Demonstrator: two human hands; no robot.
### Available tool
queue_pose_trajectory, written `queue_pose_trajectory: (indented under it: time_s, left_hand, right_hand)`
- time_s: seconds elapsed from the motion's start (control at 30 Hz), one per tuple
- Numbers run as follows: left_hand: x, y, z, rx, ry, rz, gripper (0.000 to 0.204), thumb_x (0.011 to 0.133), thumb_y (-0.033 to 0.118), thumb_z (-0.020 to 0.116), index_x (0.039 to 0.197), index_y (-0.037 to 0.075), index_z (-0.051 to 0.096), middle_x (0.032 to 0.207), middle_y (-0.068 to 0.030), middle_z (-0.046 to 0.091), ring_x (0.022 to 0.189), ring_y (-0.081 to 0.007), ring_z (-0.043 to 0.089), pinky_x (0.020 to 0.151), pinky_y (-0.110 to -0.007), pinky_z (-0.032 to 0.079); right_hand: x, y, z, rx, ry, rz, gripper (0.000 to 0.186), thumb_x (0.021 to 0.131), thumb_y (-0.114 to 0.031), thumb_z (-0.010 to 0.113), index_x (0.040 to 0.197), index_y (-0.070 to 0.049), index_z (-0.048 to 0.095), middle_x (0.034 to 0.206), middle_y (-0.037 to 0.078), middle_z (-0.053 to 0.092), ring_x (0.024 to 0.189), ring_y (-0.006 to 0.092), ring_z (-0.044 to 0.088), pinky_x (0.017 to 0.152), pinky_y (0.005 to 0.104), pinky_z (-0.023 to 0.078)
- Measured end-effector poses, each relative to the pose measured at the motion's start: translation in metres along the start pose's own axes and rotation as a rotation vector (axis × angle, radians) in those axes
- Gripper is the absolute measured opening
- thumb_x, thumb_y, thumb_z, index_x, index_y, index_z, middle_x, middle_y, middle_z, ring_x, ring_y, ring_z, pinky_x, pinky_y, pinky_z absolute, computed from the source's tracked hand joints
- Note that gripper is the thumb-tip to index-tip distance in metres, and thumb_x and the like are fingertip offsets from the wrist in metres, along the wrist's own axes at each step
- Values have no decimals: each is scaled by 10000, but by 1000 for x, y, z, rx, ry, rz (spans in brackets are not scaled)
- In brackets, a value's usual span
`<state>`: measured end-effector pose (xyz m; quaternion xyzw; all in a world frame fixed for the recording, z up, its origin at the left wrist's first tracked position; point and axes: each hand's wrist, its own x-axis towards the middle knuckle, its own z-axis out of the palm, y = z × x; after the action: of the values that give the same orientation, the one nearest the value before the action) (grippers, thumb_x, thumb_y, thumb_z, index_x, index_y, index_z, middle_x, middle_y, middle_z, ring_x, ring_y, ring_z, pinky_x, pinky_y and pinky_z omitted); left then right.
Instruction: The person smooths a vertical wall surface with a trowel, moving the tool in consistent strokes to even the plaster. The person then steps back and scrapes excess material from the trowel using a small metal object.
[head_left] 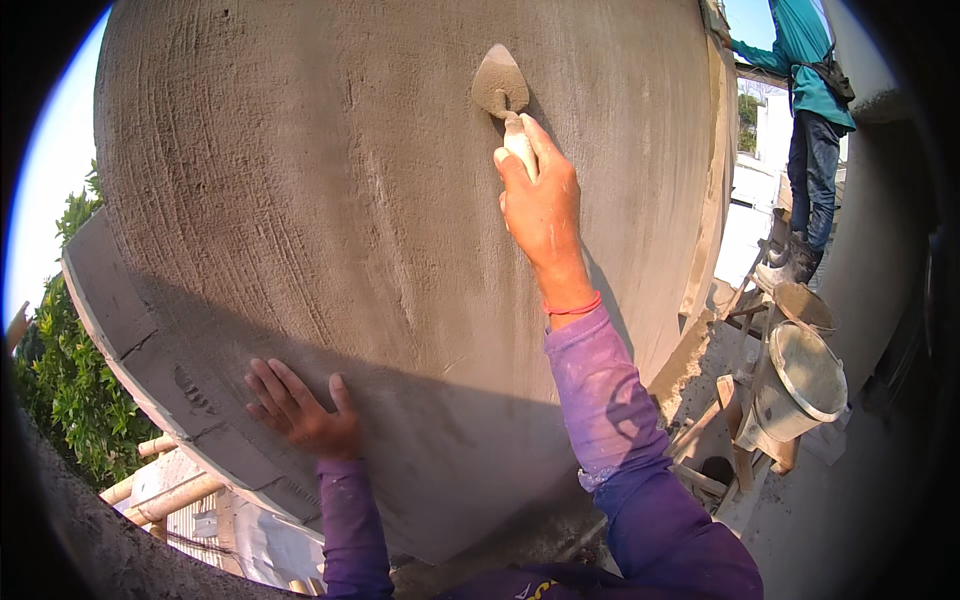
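Note:
My right hand (542, 205) is closed around the pale handle of a small pointed trowel (499, 80). The trowel's blade lies against, or very close to, the upper part of a grey-brown plastered wall (420, 200); I cannot tell whether it touches. Lower left, my left hand (305, 410) rests flat on the wall with its fingers stretched and the thumb apart, in the shaded part. Rough vertical streaks mark the plaster on the left, while the right side looks smoother. Both my arms are in purple sleeves, and a red band circles my right wrist.
At the right a mortar-stained bucket (790, 385) stands tilted on a wooden scaffold, beside a shallow round pan (803, 306). Farther back, another person (815, 110) in a teal top stands on the scaffold. Bamboo poles (175, 498) and green foliage (80, 370) lie beyond the wall's left edge.

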<state>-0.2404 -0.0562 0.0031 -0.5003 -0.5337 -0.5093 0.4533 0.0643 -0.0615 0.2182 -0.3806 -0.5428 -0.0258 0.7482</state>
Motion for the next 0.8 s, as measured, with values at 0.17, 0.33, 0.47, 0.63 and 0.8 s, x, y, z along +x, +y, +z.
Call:
queue_pose_trajectory:
  time_s: [0.17,0.33,0.47,0.63,0.8]
  left_hand:
    - [-3,1,-3,8,-27,-26,818,1095,569,509,1680,10,384,1754,-192,370,1644,-384,318,1344,-609,177]
    - [-2,2,-1,-18,-30,-29,816,1097,562,505,1678,1,382,1759,-199,358,1649,-395,298,1345,-612,166]
    - [-1,4,-4,-33,-36,-34,822,1095,551,517,1681,-6,369,1765,-202,344,1652,-405,285,1345,-618,157]
    - [0,3,-8,-39,-40,-21,813,1093,528,535,1679,-11,371,1768,-206,337,1654,-408,278,1341,-619,163]
    - [1,4,-3,-42,-22,-21,821,1086,521,548,1678,-20,370,1766,-214,337,1652,-414,280,1335,-631,165]
  right_hand:
    - [-42,4,7,-73,-14,-126,552,1044,-131,661,1563,26,559,1307,199,746,1034,216,711,917,343,559]
    - [-96,-4,20,59,-181,-136,560,1052,-102,647,1583,26,528,1353,283,728,1223,378,743,1005,433,567]
    - [-83,-17,36,146,-148,-154,550,1052,-109,653,1572,26,537,1320,281,738,1190,372,754,982,425,572]
    - [-93,-19,36,150,-150,-168,544,1055,-117,649,1564,36,536,1318,290,735,1225,392,733,1013,413,556]
    - [-107,-22,45,256,-57,111,547,1058,-126,636,1561,58,522,1311,313,727,1237,419,720,1010,439,555]
